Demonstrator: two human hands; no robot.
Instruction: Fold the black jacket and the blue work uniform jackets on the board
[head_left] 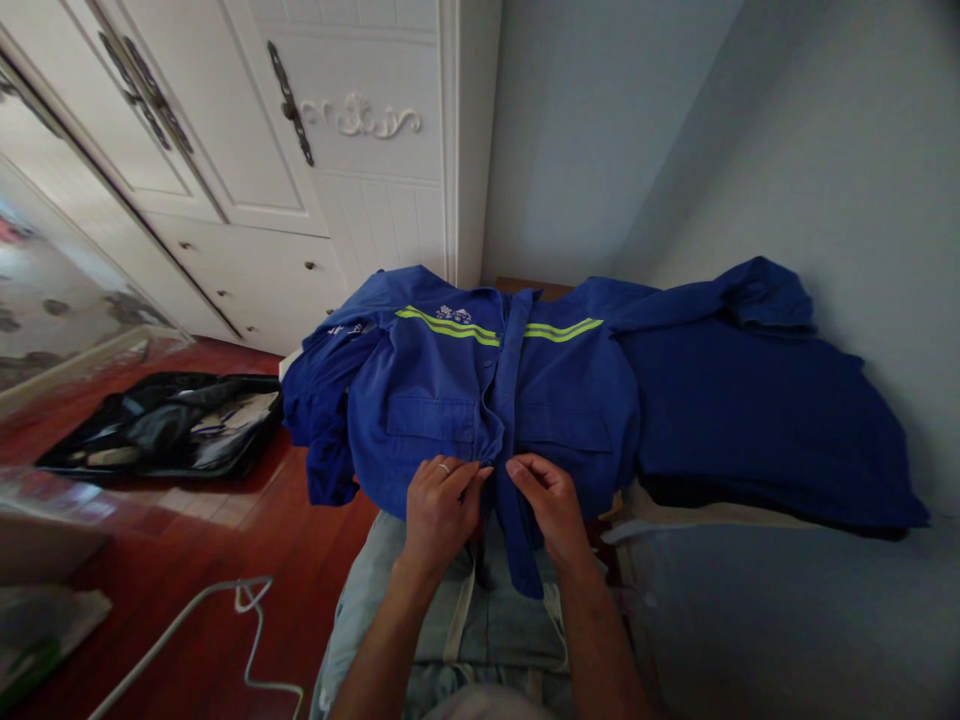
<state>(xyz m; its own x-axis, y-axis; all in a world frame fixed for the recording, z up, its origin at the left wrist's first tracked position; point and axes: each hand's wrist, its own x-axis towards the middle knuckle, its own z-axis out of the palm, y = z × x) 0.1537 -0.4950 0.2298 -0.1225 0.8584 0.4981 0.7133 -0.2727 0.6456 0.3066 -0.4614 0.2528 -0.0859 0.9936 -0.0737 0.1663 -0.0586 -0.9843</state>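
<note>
A blue work jacket [435, 375] with yellow-green reflective stripes and white print lies front up before me, its collar away from me. My left hand [442, 500], with a ring on one finger, pinches the edge of the left-hand front panel near the hem. On the other side of the front opening, my right hand [551, 495] grips the edge of the button placket [512, 400] between thumb and fingers. The placket's lower end hangs down between my wrists. One sleeve [697, 300] stretches out to the right.
Dark blue folded clothing [765, 430] lies at the right, and more blue cloth [322, 400] hangs at the left. An open black suitcase [165, 425] with things inside rests on the red wooden floor [202, 560]. A white cable [187, 610] crosses it. White cabinets [225, 120] stand behind.
</note>
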